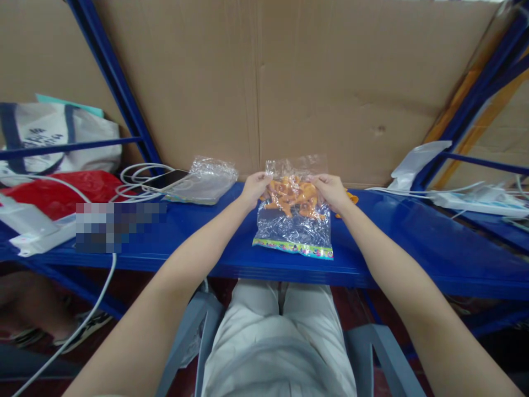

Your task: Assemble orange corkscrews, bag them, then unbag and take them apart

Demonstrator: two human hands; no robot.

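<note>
A clear plastic bag (292,227) with a colourful printed strip along its near edge lies on the blue shelf in front of me. Several orange pieces (295,196) show through its upper half. At the bag's left side my left hand (254,188) pinches the plastic near the top. My right hand (330,190) holds the upper right side the same way, fingers closed on the film. More orange pieces (352,198) rest on the shelf just beyond my right wrist, partly hidden by it.
Left of the bag lies a stack of clear plastic bags (204,184), beside coiled white cables (142,179). Farther left are a red bag (82,187), a white power strip (45,234) and a canvas bag (61,132). Another power strip (481,204) sits right. Cardboard (256,82) stands behind.
</note>
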